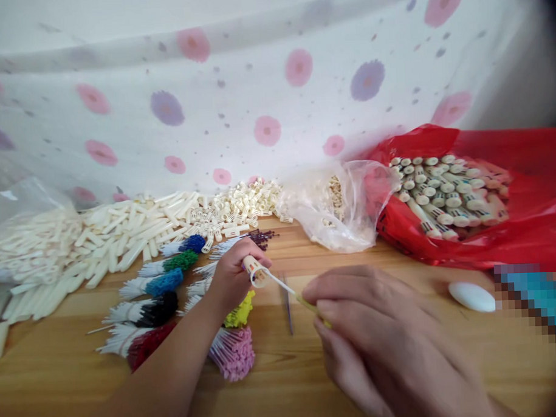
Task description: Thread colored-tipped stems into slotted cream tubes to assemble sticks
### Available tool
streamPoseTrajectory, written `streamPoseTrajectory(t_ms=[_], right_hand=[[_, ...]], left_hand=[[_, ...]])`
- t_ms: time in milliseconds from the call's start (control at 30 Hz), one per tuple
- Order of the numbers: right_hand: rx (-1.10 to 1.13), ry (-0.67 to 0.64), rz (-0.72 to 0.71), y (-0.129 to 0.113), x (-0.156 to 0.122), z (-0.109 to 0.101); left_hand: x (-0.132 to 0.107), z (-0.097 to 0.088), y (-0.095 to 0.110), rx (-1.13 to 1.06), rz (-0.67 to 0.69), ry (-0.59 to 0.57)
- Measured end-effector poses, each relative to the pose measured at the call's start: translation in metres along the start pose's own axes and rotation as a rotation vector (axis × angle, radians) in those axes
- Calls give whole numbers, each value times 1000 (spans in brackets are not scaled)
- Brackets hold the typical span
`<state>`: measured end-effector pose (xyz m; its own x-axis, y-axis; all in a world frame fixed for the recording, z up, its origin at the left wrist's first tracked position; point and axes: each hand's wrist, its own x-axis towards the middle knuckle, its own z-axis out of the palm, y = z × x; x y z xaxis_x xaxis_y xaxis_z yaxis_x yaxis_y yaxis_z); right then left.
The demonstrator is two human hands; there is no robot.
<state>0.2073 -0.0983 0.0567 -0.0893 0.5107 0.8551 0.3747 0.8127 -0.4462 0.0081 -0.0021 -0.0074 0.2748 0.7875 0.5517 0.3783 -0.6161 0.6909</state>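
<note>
My left hand [232, 274] is closed around a cream plastic barrel [255, 271], its open end pointing right. My right hand [377, 326] pinches a thin refill with a yellow end [304, 300], and its white tip reaches the mouth of the barrel. Both hands hover over the wooden table [284, 378]. Bundles of coloured refills lie just left of and under my left hand: blue [193, 243], green [182, 260], light blue [164, 282], black [160, 308], red [148, 345], yellow [240, 313] and pink [235, 353].
A heap of cream barrels [101, 239] and small cream caps [241, 203] lines the table's back. A clear bag [337, 206] and a red bag [525, 224] of assembled pens [446, 193] sit back right. A white oval object [471, 296] and a loose refill [288, 305] lie nearby. A flowered cloth [256, 94] hangs behind.
</note>
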Motion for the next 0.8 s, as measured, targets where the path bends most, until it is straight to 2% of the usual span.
streamPoseTrajectory(t_ms=[100, 233, 300, 467, 567, 800], right_hand=[[-67, -24, -128, 7, 0, 4], [-109, -83, -217, 17, -5, 11], [-111, -92, -201, 23, -8, 17], [-131, -80, -45, 40, -13, 31], [-143, -55, -47, 46, -13, 34], [-173, -19, -56, 49, -12, 33]], left_hand=[[1, 1, 0, 9, -3, -14], [1, 2, 2, 11, -7, -23], [0, 1, 2, 16, 16, -29], [-2, -7, 2, 69, 88, -97], [-3, -11, 4, 75, 81, -110], [-4, -10, 5, 133, 137, -49]])
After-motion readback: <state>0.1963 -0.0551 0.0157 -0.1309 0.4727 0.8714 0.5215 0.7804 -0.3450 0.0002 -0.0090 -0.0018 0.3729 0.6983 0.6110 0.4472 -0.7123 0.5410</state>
